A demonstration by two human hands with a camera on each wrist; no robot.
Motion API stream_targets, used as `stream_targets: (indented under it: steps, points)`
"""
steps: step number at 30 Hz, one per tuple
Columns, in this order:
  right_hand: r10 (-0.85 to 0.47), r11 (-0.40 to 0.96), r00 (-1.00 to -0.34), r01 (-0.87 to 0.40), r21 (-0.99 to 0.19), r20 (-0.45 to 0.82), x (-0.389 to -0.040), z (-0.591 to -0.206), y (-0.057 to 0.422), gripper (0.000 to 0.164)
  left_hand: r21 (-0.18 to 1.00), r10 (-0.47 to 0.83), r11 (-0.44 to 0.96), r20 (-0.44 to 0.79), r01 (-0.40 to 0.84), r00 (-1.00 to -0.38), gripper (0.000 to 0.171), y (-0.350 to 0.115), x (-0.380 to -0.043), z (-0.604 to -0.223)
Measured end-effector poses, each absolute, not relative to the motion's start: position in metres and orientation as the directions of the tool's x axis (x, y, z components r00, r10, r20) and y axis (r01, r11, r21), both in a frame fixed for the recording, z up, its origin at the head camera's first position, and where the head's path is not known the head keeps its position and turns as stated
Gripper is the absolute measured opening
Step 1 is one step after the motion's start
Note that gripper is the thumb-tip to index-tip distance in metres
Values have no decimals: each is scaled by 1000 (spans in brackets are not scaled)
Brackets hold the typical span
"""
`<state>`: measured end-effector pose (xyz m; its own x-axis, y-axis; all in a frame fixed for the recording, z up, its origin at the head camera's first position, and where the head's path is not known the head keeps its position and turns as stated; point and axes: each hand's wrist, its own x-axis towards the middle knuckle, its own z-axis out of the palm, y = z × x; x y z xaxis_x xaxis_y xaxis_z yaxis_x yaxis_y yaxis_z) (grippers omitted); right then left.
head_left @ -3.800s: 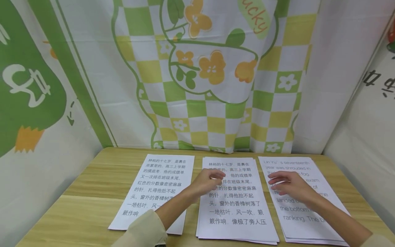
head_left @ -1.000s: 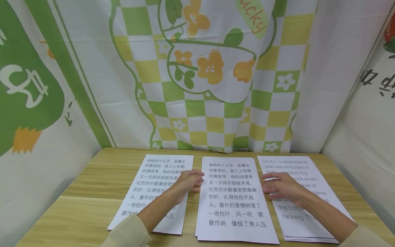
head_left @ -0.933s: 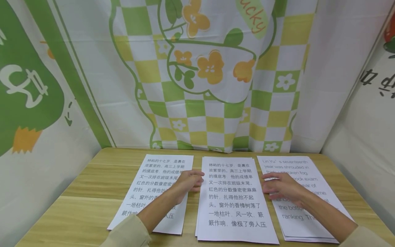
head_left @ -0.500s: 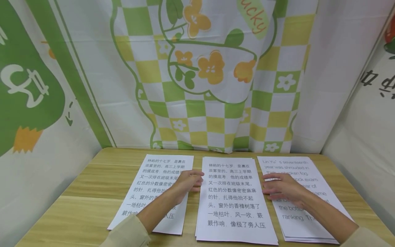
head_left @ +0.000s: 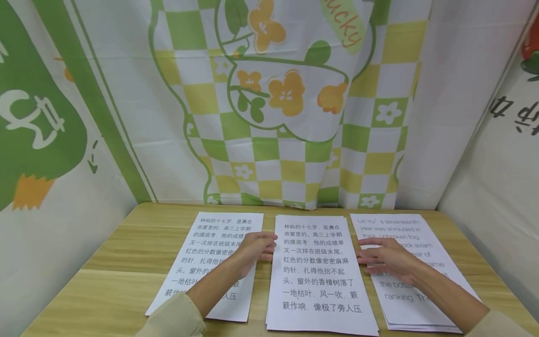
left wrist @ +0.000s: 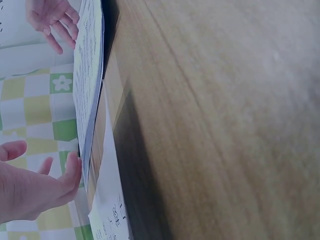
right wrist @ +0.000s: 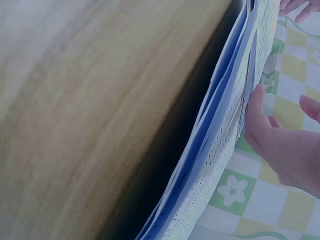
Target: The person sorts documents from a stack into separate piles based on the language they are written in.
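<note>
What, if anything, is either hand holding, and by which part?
Nothing is held: the left hand and the right hand flank the middle paper stack, loosely open; any contact with its edges is unclear.

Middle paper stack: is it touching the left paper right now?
Apart. The head view shows a strip of wooden table running between the middle paper stack and the left paper.

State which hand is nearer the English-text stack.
Right: the right hand is over the English-text stack; the left hand is at the left edge of the middle stack.
</note>
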<state>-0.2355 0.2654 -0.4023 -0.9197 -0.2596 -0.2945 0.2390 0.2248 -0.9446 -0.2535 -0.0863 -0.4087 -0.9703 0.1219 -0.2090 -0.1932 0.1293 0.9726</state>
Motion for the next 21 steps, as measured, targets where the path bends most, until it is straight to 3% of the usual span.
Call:
stream_targets:
  steps: [13,21]
  points:
    - [-292,174,-917,227,-958,-270,-234,-402,262,69,972,137,86,-230,-219,-964,40,-88,-252,-410]
    - [-278,195,-917,238,-951,-287,-233,-401,261,69,970,129,59,-240,-234,-962,57,-85,-252,-409]
